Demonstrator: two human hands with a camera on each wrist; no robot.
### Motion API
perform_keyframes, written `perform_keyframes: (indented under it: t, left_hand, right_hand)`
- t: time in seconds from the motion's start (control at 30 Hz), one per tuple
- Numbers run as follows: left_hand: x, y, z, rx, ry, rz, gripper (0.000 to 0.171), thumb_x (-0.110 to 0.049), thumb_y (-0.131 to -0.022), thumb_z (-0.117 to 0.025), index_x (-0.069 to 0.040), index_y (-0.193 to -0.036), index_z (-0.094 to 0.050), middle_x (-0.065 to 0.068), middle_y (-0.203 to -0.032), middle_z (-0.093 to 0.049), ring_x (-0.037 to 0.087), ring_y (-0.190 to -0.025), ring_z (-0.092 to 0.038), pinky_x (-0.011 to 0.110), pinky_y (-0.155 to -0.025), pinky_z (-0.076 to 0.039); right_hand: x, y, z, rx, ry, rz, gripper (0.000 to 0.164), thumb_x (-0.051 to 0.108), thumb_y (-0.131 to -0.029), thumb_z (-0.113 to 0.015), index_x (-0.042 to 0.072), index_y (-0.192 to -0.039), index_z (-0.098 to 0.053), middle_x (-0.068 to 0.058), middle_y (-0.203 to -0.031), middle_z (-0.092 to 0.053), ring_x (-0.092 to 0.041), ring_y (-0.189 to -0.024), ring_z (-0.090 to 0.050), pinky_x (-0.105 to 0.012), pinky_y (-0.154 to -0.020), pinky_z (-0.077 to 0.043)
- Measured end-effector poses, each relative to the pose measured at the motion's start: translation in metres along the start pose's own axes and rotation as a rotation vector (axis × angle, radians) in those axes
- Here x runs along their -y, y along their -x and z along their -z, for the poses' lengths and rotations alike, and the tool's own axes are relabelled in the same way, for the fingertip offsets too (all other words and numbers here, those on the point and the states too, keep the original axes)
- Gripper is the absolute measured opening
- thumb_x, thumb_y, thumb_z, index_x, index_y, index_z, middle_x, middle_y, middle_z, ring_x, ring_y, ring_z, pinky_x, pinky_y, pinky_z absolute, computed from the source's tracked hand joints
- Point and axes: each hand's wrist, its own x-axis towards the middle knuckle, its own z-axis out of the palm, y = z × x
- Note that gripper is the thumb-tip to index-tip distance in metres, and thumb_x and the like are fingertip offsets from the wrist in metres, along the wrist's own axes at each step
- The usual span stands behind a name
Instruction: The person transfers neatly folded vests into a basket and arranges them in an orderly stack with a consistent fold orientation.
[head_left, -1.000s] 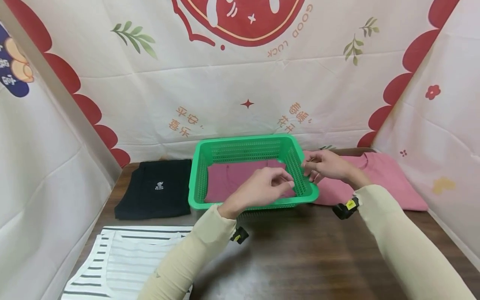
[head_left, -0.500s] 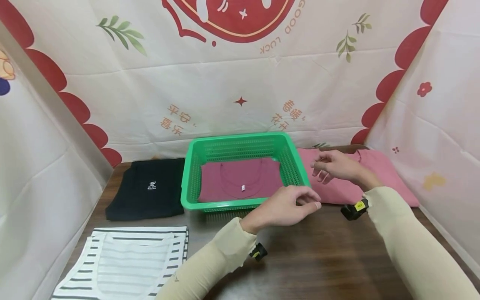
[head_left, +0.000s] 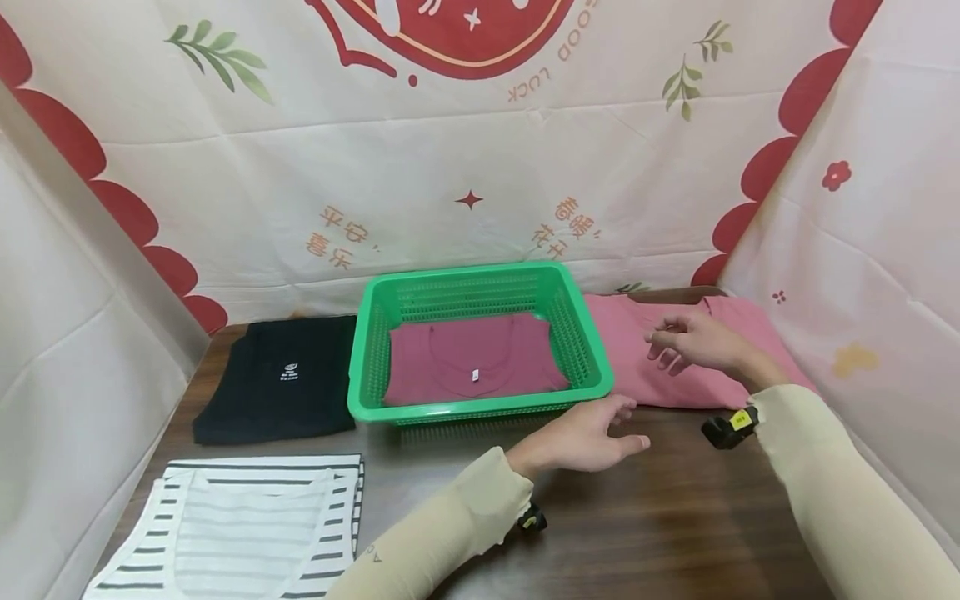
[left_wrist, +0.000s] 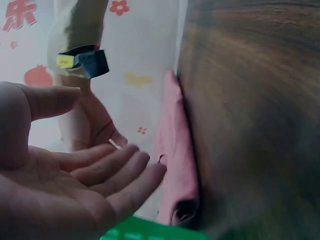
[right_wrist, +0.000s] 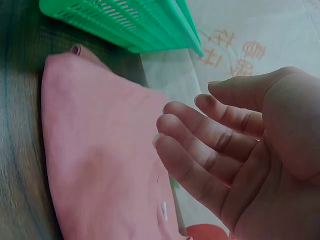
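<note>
Left grip [head_left: 585,437] has been drawn back from over one green basket [head_left: 480,407] to its near side, right grip [head_left: 697,343] shifted off its rim to above one pink garment [head_left: 626,354]. Nothing held by either; fingers relaxed. One maroon garment [head_left: 480,354] is laid folded in the basket; one black garment [head_left: 273,392], one striped garment [head_left: 255,533] placed left on the worktop [head_left: 637,525].

A folded black garment [head_left: 255,392] lies far left, a striped white garment [head_left: 251,533], perhaps folded, near left; printed white fabric [head_left: 412,154] hangs beyond the brown wood-grain table [head_left: 637,525].
</note>
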Motion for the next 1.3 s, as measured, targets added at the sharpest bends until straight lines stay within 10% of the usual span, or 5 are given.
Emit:
perform_keyframes:
  t: [0.27,0.57,1.3]
  left_hand:
    - [0.004,-0.01,-0.015,-0.048,-0.039,0.061,0.076,-0.047,-0.097,-0.057,-0.018,-0.158,-0.023,-0.005,-0.162,-0.025,0.008,-0.148,-0.022,0.029,-0.116,-0.029]
    - [0.009,-0.027,-0.025,-0.194,0.141,0.129,0.084,-0.046,-0.096,-0.059,-0.019,-0.16,-0.012,-0.006,-0.161,-0.026,0.008,-0.144,-0.029,0.031,-0.116,-0.031]
    - [0.013,-0.067,-0.049,-0.397,0.237,0.208,0.086,-0.037,-0.098,-0.055,-0.031,-0.159,0.005,-0.006,-0.164,-0.017,0.015,-0.137,-0.04,0.03,-0.11,-0.037]
  right_hand:
    - [-0.01,0.003,0.003,0.005,0.03,0.007,0.033,0.022,-0.103,-0.054,-0.009,-0.114,-0.058,-0.018,-0.095,-0.07,-0.031,-0.082,-0.07,-0.036,-0.07,-0.059]
    - [-0.032,0.007,0.01,-0.032,0.058,-0.008,0.031,0.021,-0.103,-0.053,-0.009,-0.114,-0.057,-0.018,-0.098,-0.07,-0.027,-0.085,-0.068,-0.032,-0.07,-0.058]
    - [-0.098,0.025,0.035,-0.114,0.07,-0.118,0.041,0.021,-0.104,-0.049,-0.018,-0.118,-0.057,-0.027,-0.108,-0.068,-0.011,-0.085,-0.062,-0.031,-0.071,-0.057]
